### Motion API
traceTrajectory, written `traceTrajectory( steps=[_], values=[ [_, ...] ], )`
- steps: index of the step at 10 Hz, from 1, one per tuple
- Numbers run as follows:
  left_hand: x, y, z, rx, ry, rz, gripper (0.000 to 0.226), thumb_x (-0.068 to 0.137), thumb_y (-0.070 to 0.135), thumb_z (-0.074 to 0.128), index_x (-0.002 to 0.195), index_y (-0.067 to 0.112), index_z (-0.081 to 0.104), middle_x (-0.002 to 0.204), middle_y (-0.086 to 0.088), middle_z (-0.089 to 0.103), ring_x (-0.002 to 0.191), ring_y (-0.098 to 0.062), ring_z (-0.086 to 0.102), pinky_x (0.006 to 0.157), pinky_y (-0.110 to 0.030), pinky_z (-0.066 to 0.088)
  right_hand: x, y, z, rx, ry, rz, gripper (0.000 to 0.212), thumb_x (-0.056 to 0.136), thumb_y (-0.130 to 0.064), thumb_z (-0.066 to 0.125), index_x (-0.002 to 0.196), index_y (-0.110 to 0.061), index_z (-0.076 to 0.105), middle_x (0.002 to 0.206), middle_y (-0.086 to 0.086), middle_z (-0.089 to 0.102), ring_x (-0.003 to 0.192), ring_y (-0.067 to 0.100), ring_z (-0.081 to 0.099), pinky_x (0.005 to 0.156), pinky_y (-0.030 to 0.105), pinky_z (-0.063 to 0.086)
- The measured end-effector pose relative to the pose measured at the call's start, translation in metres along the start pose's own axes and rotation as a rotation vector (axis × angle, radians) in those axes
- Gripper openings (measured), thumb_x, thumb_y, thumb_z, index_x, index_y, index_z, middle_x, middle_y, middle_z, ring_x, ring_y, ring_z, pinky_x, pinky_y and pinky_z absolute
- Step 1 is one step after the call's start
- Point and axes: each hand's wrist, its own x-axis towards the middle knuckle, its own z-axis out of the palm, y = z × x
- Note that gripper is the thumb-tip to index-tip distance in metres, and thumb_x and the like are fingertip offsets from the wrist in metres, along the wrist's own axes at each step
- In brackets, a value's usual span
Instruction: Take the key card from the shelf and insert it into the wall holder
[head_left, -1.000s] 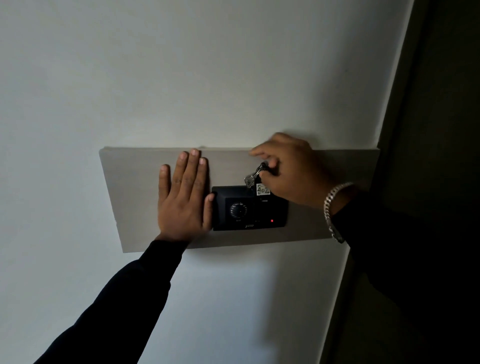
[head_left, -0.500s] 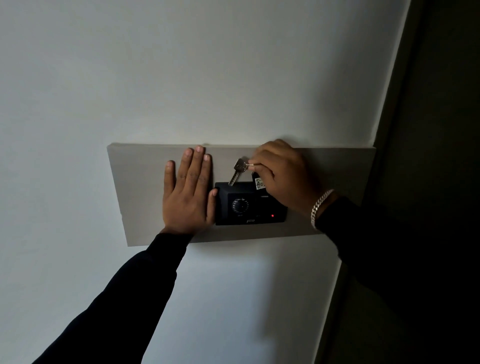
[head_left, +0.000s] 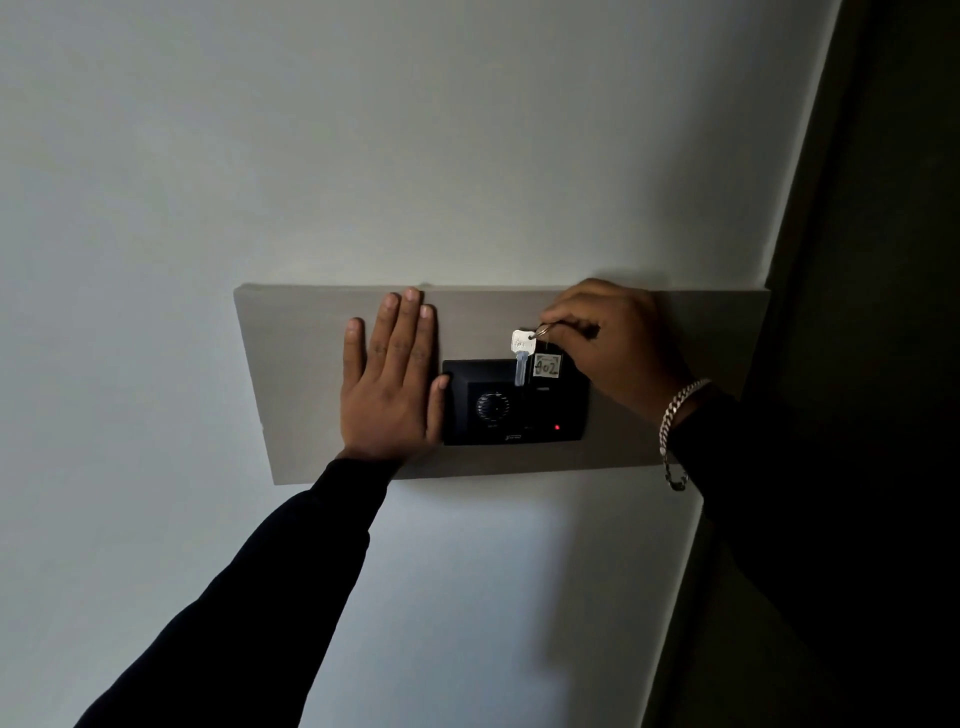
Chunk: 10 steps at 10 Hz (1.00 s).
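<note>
**Key ring held over the black wall unit**

The left hand (head_left: 392, 382) lies flat and open on a pale grey wall panel (head_left: 296, 374), fingers together and pointing up, thumb tip touching the left edge of the black wall holder (head_left: 514, 402) mounted on that panel. It grips nothing.

The right hand (head_left: 615, 345) is closed in a pinch on a metal key ring (head_left: 544, 329) just above the holder's upper right part. A silver key (head_left: 520, 356) hangs from the ring, blade down, its tip in front of the holder's top edge. Beside the key, to its right, hangs a dark key card (head_left: 546, 366) bearing a white label with handwritten characters; its lower end meets the holder's upper face, though whether it is seated in a slot cannot be told in the dim light.

The holder shows a round dial (head_left: 492, 405) left of centre and a small red light (head_left: 557, 427) at the lower right. A silver chain bracelet (head_left: 675, 415) circles the right wrist, and both arms wear dark sleeves (head_left: 291, 582).
</note>
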Motion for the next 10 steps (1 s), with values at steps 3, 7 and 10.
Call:
traceTrajectory(
  steps=[3, 7, 10],
  values=[
    [-0.001, -0.001, -0.001, 0.012, -0.004, 0.008, 0.065, 0.097, 0.038, 0.029, 0.154, 0.007, 0.025, 0.163, -0.013, 0.024, 0.154, -0.027, 0.017, 0.127, -0.048, 0.004, -0.019, 0.003, 0.014, 0.001, 0.073, -0.092, 0.014, 0.084, -0.006, 0.069, 0.095, 0.001, 0.074, 0.095, 0.013, 0.075, 0.089, 0.021, 0.069, 0.086, 0.026, 0.054],
    [0.002, 0.002, -0.008, 0.061, -0.112, -0.001, 0.068, 0.097, 0.040, 0.024, 0.156, 0.007, 0.016, 0.165, -0.012, 0.013, 0.156, -0.026, 0.008, 0.127, -0.048, 0.002, -0.034, 0.011, 0.034, -0.003, 0.229, -0.105, 0.010, 0.084, -0.002, 0.069, 0.092, -0.001, 0.075, 0.094, 0.014, 0.075, 0.092, 0.023, 0.069, 0.084, 0.032, 0.056],
    [0.022, 0.000, -0.061, -0.148, -0.329, 0.001, 0.070, 0.096, 0.041, 0.030, 0.154, 0.004, 0.020, 0.166, -0.016, 0.017, 0.155, -0.028, 0.011, 0.125, -0.052, 0.021, -0.061, -0.013, 0.011, -0.019, 0.182, 0.041, 0.022, 0.080, 0.007, 0.066, 0.099, -0.002, 0.074, 0.095, 0.014, 0.076, 0.088, 0.025, 0.072, 0.081, 0.036, 0.059]
  ],
)
